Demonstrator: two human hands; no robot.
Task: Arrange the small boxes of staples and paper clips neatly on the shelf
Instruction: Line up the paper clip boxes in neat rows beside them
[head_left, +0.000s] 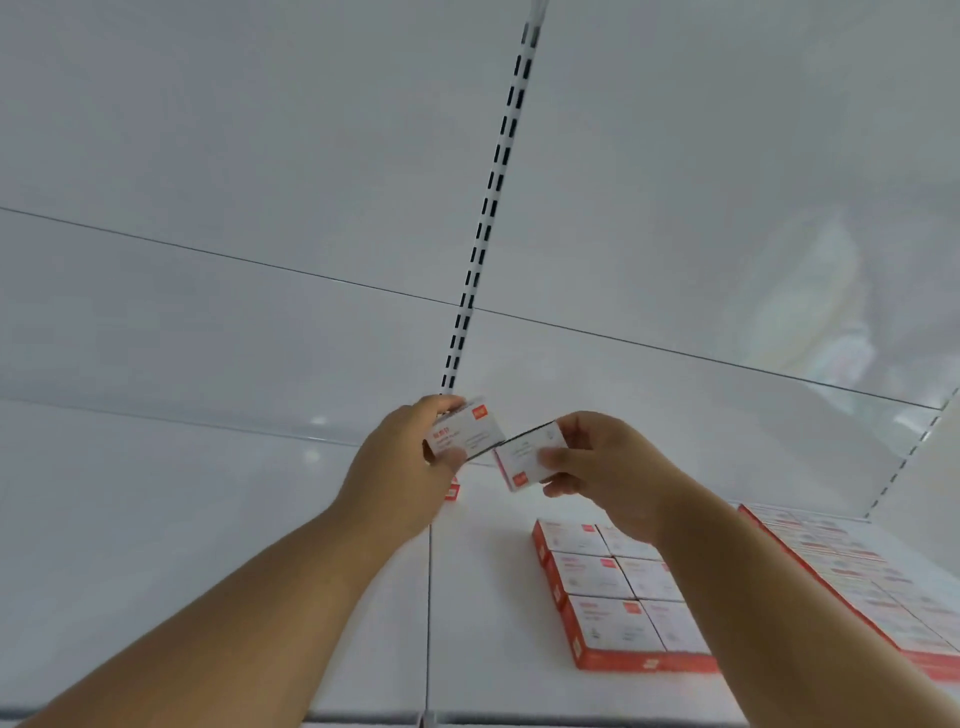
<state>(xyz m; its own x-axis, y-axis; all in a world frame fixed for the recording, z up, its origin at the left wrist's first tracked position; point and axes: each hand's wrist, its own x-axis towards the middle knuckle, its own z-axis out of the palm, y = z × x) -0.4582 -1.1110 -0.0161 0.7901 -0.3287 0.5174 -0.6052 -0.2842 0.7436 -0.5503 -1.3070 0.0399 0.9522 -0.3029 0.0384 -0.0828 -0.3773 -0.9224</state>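
The white shelf (208, 519) has a seam that runs from front to back under the person's arms. Behind it stands a white back panel (234, 156) with a slotted upright rail (493, 192) in the middle. On the right part of the shelf, a block of small red-and-white boxes (613, 592) lies flat in tidy rows, box touching box. Just beside it on the right, a second, longer block of boxes (841, 577) goes toward the edge of the view; the right forearm covers a part of both. One more red box corner (453, 489) shows under the left hand, mostly hidden.

Both hands are raised above the shelf, in front of the rail's lower end. The left hand (400, 467) pinches a small white box (465, 431) between thumb and curled fingers. The right hand (608, 467) pinches another small box (527, 460) in the same way, tilted, with its red mark low. The two boxes touch at their near corners.
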